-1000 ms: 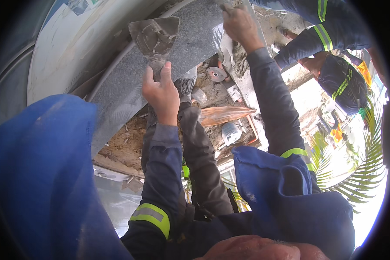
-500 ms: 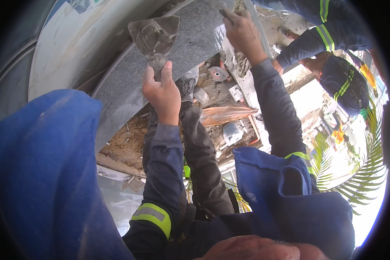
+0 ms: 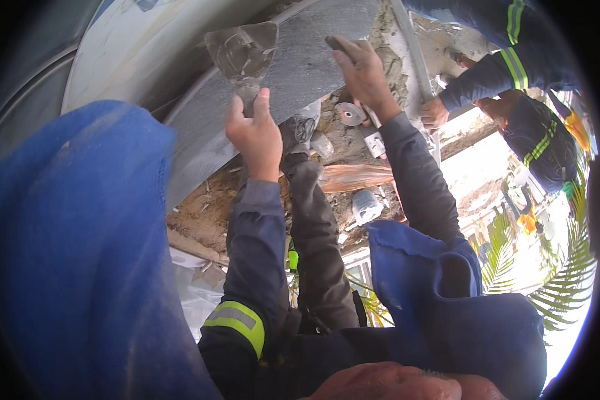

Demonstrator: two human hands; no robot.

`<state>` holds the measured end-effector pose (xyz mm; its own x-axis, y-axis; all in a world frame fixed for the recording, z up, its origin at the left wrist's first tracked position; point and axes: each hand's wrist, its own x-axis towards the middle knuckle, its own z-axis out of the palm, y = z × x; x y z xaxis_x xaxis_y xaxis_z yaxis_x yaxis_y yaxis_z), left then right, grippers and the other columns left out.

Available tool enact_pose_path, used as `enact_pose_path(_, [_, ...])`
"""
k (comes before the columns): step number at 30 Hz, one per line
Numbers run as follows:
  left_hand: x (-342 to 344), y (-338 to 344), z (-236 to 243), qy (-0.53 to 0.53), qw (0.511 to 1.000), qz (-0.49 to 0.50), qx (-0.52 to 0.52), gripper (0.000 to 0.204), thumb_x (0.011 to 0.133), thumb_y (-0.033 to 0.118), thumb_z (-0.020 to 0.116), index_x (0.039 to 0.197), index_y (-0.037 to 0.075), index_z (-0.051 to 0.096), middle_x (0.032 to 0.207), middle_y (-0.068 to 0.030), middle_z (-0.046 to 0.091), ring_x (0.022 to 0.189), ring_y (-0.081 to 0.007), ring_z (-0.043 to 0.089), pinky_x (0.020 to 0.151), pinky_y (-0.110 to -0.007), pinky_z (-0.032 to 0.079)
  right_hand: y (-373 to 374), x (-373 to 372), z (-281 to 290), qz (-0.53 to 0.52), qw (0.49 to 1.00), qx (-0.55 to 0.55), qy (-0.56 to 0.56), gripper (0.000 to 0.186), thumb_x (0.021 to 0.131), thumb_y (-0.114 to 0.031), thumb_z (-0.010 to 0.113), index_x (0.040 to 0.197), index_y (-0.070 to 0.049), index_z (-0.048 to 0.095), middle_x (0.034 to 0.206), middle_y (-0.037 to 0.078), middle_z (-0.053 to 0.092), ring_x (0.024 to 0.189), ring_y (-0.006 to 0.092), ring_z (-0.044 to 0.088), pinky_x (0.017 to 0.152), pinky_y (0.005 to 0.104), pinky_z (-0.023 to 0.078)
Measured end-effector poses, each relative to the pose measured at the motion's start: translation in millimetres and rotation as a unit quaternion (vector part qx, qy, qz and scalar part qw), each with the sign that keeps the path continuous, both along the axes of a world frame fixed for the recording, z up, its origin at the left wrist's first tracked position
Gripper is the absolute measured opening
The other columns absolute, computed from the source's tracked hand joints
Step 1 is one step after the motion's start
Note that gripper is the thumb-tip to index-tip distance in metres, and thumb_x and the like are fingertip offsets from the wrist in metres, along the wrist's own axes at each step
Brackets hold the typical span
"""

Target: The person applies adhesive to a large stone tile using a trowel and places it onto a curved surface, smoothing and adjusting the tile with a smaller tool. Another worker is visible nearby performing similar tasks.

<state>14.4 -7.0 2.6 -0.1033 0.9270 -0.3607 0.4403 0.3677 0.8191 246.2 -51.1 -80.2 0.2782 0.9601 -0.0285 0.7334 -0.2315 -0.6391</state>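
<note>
My left hand point(image 3: 255, 140) is closed around the handle of a wide putty knife point(image 3: 243, 51), its blade pointing away from me and smeared with grey paste. The blade is over the grey stone slab point(image 3: 307, 57). To its right, my right hand point(image 3: 367, 79) grips a small dark flat piece point(image 3: 337, 45), mostly hidden by the fingers, so its kind cannot be made out. That hand is over the slab's right side, beside a strip of rough mortar point(image 3: 392, 50).
A round metal disc point(image 3: 349, 114), a plastic cup point(image 3: 367, 207) and a brown wrapped bundle point(image 3: 353, 178) lie on the dirt below the slab. At the right, a co-worker's hand point(image 3: 435, 113) rests by a pale edge strip. Palm fronds point(image 3: 560, 287) stand at far right.
My right hand, with the dark piece in it, has come nearer to me and leftward across the slab. The left hand keeps its hold on the putty knife. The whole view has shifted slightly.
</note>
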Motion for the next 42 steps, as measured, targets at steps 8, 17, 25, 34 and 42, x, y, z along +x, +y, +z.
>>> enact_pose_path(8, [-23.3,-3.8,-11.3,0.187,0.97,-0.151,0.022,0.04,0.09,0.031,0.076,0.112,-0.002,0.072,0.099,-0.0171,0.069,0.092,-0.0367,0.068,0.078,-0.048,0.052,-0.2,-1.7,106.2,-0.048,0.976,-0.088,0.195,0.035,0.101,-0.025,0.063,0.13,-0.005,0.071,0.1,0.005,0.067,0.077,0.014,0.063,0.065,0.0289,0.052])
enact_pose_path(17, [-22.4,1.7,-3.3,0.223,0.954,-0.198,0.026,0.047,0.088,0.036,0.078,0.116,-0.002,0.072,0.102,-0.0151,0.07,0.092,-0.0363,0.068,0.077,-0.046,0.053,12.6,16.6,145.2,0.228,0.969,-0.088,0.021,0.033,0.09,-0.015,0.075,0.123,-0.012,0.075,0.112,0.006,0.068,0.073,0.023,0.069,0.065,0.0375,0.056])
enact_pose_path(25, [-18.7,2.0,1.6,0.203,0.968,-0.122,0.084,0.031,0.089,0.027,0.078,0.107,0.003,0.073,0.096,-0.0106,0.069,0.087,-0.0322,0.069,0.072,-0.044,0.053,2.3,25.1,113.7,0.274,0.952,-0.137,-0.029,0.031,0.095,-0.017,0.071,0.125,-0.014,0.074,0.112,0.006,0.068,0.074,0.025,0.07,0.066,0.0383,0.056])
enact_pose_path(34, [-35.4,8.0,-2.5,0.138,0.989,-0.041,0.033,0.028,0.088,0.029,0.079,0.1,0.004,0.073,0.094,-0.0126,0.069,0.084,-0.0334,0.069,0.072,-0.046,0.052,14.3,25.2,40.6,0.017,0.99,-0.101,0.1,0.033,0.102,-0.019,0.062,0.131,-0.003,0.069,0.106,0.014,0.07,0.097,0.0241,0.068,0.086,0.0345,0.051])
enact_pose_path(42, [-40.1,8.2,0.0,0.124,0.991,-0.039,0.022,0.027,0.086,0.026,0.08,0.098,0.003,0.073,0.091,-0.0127,0.068,0.081,-0.0319,0.067,0.072,-0.045,0.05,35.4,15.5,13.2,0.032,0.997,-0.064,0.003,0.034,0.1,-0.023,0.064,0.131,-0.01,0.07,0.111,0.013,0.07,0.097,0.0291,0.069,0.084,0.0367,0.053])
